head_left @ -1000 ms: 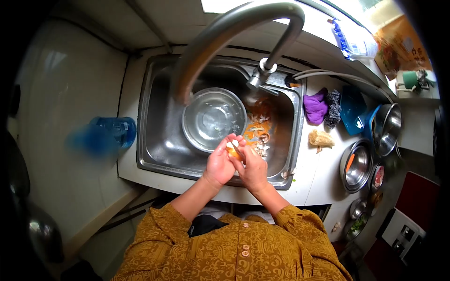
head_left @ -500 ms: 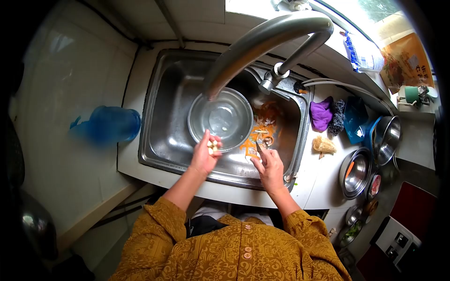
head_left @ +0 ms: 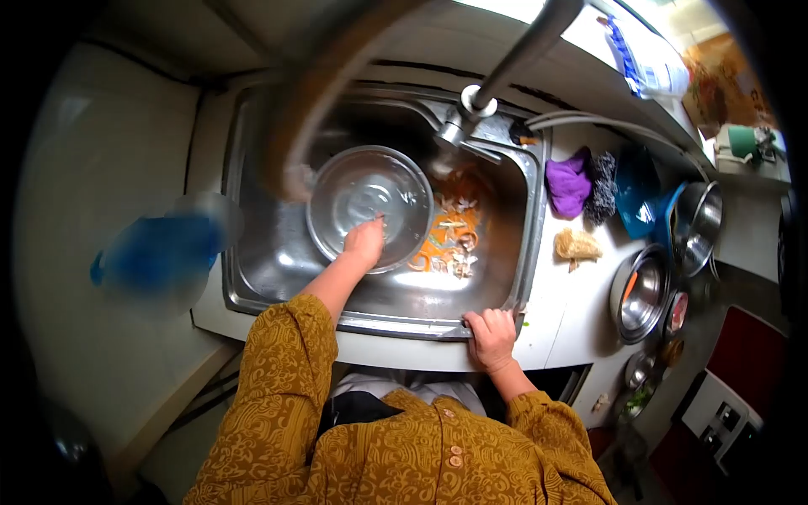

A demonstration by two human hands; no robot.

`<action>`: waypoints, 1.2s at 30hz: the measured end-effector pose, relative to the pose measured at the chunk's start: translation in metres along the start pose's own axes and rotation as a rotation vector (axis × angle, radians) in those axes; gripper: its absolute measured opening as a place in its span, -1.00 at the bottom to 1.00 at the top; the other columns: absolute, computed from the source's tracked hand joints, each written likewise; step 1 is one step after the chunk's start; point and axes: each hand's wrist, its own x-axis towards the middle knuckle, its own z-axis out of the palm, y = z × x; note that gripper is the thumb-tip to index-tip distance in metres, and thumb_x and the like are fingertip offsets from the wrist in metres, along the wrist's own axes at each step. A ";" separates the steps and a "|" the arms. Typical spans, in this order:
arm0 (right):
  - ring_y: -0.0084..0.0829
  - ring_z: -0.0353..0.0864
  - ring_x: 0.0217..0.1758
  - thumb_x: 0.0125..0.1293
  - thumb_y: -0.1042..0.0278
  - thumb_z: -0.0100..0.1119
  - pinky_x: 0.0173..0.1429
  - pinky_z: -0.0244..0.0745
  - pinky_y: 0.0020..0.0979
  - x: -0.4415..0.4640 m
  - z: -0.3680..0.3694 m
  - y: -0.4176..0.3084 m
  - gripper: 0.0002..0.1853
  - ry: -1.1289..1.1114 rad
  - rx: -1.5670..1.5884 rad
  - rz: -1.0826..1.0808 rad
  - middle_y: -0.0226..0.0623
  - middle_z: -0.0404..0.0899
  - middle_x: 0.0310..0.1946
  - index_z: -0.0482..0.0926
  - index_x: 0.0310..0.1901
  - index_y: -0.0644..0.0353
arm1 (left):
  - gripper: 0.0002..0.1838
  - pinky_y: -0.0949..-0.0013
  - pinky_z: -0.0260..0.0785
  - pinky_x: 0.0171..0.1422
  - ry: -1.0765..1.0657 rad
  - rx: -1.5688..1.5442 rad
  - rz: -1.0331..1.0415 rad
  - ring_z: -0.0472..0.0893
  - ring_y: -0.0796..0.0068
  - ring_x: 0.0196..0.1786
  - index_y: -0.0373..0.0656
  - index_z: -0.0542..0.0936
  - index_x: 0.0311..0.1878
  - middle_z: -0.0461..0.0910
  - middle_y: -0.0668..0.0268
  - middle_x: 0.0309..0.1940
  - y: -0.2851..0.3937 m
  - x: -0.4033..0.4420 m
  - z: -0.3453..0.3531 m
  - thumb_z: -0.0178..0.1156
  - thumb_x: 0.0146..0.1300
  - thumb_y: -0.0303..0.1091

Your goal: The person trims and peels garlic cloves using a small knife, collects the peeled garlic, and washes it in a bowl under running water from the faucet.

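Note:
A round, clear-looking bowl (head_left: 324,220) with water in it stands in the steel sink (head_left: 278,252). My left hand (head_left: 366,241) reaches down into its near side. Those fingertips point into the bowl and are mostly hidden, so what they hold does not show. My right hand (head_left: 492,332) rests at the sink's front right edge, its fingers curled over the rim. No knife is visible there now. Orange and pale peelings (head_left: 453,240) lie on the sink floor to the right of the bowl.
A tap (head_left: 471,109) arches over the sink, its spout blurred. On the right counter sit a purple cloth (head_left: 569,183), a dark scouring pad (head_left: 603,187), a tan sponge-like piece (head_left: 577,245) and steel bowls (head_left: 644,295). Something blue (head_left: 160,257) is blurred at left.
My left hand, earlier holding peeled garlic cloves above the bowl's near rim, has dipped into the bowl. My right hand, earlier holding a small knife over the peelings, has drawn back to the sink's front edge.

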 end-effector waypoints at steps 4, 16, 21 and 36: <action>-0.34 0.34 -0.49 0.04 0.43 0.16 -0.35 0.20 -0.31 -0.002 0.000 0.002 -0.90 -0.022 -0.002 0.020 -0.38 0.26 -0.58 0.53 -0.35 0.07 | -0.67 0.12 0.45 0.01 -0.075 -0.081 -0.035 0.60 0.06 -0.05 -0.16 0.42 0.08 0.59 -0.03 -0.15 -0.002 0.012 0.019 -0.15 0.26 -0.44; -0.33 0.35 -0.46 0.03 0.43 0.13 -0.32 0.21 -0.31 -0.003 -0.002 0.002 -0.89 -0.027 -0.001 0.026 -0.37 0.28 -0.56 0.53 -0.35 0.05 | -0.71 0.28 0.50 -0.15 -0.513 -2.253 0.066 0.59 0.28 -0.06 -0.07 0.41 0.13 0.53 0.20 -0.11 0.009 -0.037 -0.047 -0.04 0.38 -0.30; -0.30 0.35 -0.44 0.03 0.42 0.15 -0.30 0.20 -0.28 -0.004 -0.001 0.002 -0.88 -0.035 -0.008 0.040 -0.34 0.29 -0.54 0.51 -0.34 0.08 | -0.62 -0.02 0.13 0.41 -0.475 -2.621 0.132 0.24 0.02 0.37 -0.22 0.44 0.13 0.23 -0.02 0.33 0.057 -0.068 -0.100 -0.04 0.36 -0.22; -0.28 0.36 -0.42 -0.06 0.45 0.13 -0.28 0.23 -0.28 -0.004 -0.001 0.001 -0.83 -0.002 -0.017 0.034 -0.33 0.30 -0.52 0.50 -0.35 0.07 | -0.41 0.15 0.17 0.43 -0.380 -2.543 0.210 0.26 0.11 0.37 -0.24 0.20 0.36 0.25 0.01 0.31 0.079 -0.095 -0.119 -0.04 0.21 -0.49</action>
